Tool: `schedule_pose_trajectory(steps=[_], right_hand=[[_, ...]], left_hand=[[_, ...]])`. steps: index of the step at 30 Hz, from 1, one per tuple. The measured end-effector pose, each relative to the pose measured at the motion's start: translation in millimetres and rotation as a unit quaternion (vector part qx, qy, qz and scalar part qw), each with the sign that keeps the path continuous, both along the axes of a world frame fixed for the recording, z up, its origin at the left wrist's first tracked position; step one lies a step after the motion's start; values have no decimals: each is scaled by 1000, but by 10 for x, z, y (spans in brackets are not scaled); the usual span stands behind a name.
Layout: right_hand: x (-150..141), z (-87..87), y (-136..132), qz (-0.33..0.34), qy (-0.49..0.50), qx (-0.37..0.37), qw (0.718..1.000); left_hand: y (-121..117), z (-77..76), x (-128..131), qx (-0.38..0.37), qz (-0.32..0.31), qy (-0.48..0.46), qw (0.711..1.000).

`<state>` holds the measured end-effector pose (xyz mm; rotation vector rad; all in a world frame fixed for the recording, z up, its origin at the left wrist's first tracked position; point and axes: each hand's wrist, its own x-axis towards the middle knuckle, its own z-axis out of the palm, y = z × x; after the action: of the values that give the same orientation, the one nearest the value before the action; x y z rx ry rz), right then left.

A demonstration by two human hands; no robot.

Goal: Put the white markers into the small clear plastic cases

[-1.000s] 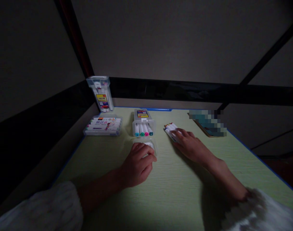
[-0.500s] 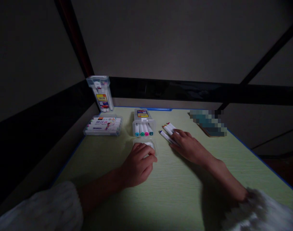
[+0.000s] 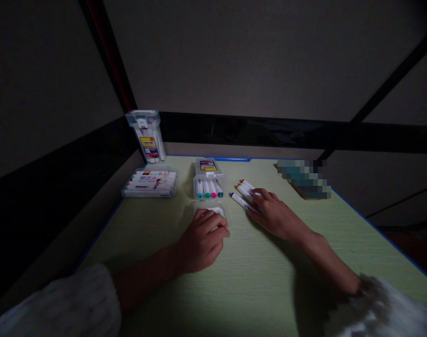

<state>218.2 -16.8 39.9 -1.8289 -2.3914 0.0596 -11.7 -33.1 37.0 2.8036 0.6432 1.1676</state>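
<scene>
My left hand (image 3: 204,241) is curled in a loose fist over the near edge of a clear plastic lid (image 3: 218,207); whatever its fingers hold, if anything, is hidden. Behind the lid a clear case (image 3: 206,169) lies with its open end toward me, showing white markers (image 3: 207,188) with blue, green, pink and teal ends. To the right, my right hand (image 3: 274,213) closes from above on several loose white markers (image 3: 246,185) on the table. A blue-tipped marker (image 3: 240,201) lies at their near side, by my thumb. My fingers hide the markers' right ends.
A clear box of markers (image 3: 150,183) lies flat at the left, and another marker case (image 3: 148,138) stands upright behind it. A phone-like slab (image 3: 304,180), partly pixelated, rests at the right edge. Dark walls border the blue-edged table (image 3: 234,290).
The loose markers under my right hand have shifted slightly left and spread a little at their tips. My left hand stays almost in place.
</scene>
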Motion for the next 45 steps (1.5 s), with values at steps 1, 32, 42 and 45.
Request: schedule_pose_trajectory(steps=[1, 32, 42, 45], right_hand=[[-3, 1, -2, 0, 2, 1, 1000], [3, 3, 10, 26, 25, 2, 999], [16, -40, 26, 36, 32, 21, 999], [14, -44, 20, 39, 38, 29, 998]], left_hand=[[1, -1, 0, 1, -2, 1, 1000], [14, -1, 2, 13, -19, 13, 1000], [27, -21, -4, 16, -27, 15, 999], [27, -26, -3, 14, -27, 16, 999]])
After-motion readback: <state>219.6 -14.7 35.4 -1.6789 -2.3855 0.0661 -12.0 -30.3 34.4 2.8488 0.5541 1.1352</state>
